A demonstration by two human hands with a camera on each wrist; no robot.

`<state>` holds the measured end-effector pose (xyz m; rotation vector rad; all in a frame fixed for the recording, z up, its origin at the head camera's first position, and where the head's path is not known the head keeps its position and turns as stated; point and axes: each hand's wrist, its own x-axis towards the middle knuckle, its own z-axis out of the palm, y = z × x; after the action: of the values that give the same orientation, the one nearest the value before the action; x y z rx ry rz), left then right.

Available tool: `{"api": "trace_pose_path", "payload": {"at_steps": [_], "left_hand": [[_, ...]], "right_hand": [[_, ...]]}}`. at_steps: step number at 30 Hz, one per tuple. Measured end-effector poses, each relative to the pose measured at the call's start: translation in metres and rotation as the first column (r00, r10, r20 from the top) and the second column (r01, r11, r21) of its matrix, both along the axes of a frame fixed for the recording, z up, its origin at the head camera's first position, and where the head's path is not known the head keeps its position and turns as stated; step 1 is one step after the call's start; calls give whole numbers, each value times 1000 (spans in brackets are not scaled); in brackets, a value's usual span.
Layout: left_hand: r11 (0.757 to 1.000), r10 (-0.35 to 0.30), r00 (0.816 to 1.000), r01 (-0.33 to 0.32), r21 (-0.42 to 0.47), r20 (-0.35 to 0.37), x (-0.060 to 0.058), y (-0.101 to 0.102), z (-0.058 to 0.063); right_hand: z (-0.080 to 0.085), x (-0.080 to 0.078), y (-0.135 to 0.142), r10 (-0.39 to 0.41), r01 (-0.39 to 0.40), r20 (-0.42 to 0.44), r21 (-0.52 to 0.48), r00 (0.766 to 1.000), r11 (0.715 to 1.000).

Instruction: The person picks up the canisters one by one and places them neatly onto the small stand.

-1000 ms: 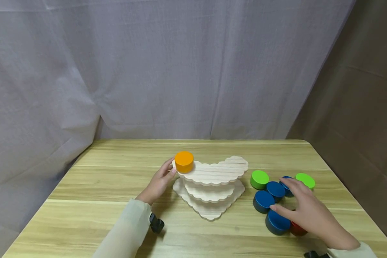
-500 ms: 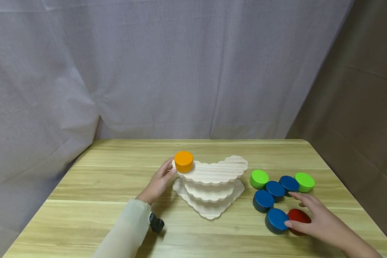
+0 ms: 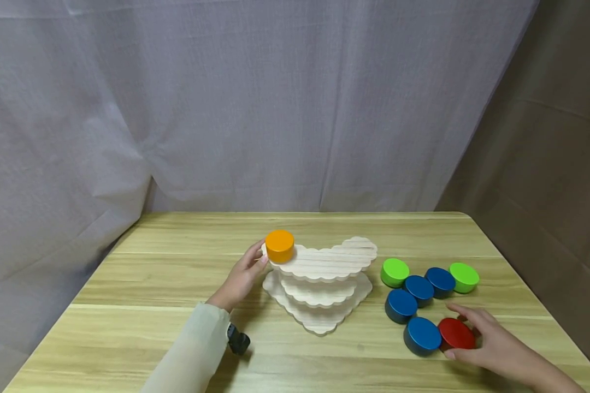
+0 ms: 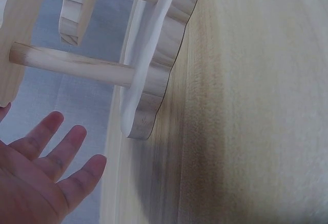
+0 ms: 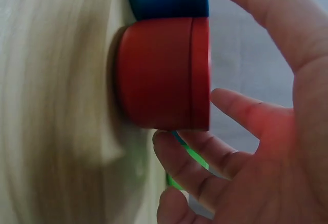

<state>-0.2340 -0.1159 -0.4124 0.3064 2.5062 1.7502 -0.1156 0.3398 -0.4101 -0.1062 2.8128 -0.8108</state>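
In the head view, my left hand (image 3: 241,278) holds the left edge of the top tier of a pale wooden three-tier stand (image 3: 334,265), thumb in front. Beside that thumb an orange round tin (image 3: 279,245) sits on the tier. The left wrist view shows three of its fingers (image 4: 64,149) extended beyond the stand's dowel. My right hand (image 3: 491,341) is spread around a red lidded tin (image 3: 456,334) on the table. Its thumb is at the tin's near side, and the index finger is raised apart from the far side. A blue tin (image 3: 422,335) stands against the red one.
Three more blue tins, including one blue tin (image 3: 401,305) nearest the stand, form a slanting row behind. A green tin (image 3: 395,272) and another green tin (image 3: 464,277) stand at its ends. Grey cloth (image 3: 275,109) hangs beyond the wooden table (image 3: 177,327).
My right hand has moved back toward the near right, from over the blue tins to around the red tin, which is now uncovered. The left hand, stand and orange tin have stayed put.
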Motion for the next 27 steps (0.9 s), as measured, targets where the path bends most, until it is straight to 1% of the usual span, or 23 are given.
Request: {"api": "trace_pose_path", "payload": {"at_steps": [5,10,13,15,18,20,22,27], "left_hand": [[1000,10,1000,-10,-3,7,0,0,1],[1000,0,1000,0,10,20,0,0,1],[999,-12,1000,12,31,5,-1,0,0],[999,-16,1000,16,41,-2,0,0,0],[999,-12,1000,13,37,-5,1,0,1],[999,-9,1000,9,33,0,1,0,2],[1000,-7,1000,7,28,6,2,0,3],[999,-20,999,19,26,31,2,0,6]], "right_hand": [[-5,-1,6,8,-4,54,-69,999,998],[-10,-1,11,26,-10,95,-158,995,987],[-13,-1,13,9,15,127,-192,992,981],[-13,-2,13,-15,46,151,-206,988,977],[-15,-3,12,-36,73,167,-221,985,973],[-16,-3,12,-45,79,162,-212,986,974],[-16,-3,12,-55,79,132,-182,990,980],[-10,-3,8,-78,78,7,-90,997,993]]}}
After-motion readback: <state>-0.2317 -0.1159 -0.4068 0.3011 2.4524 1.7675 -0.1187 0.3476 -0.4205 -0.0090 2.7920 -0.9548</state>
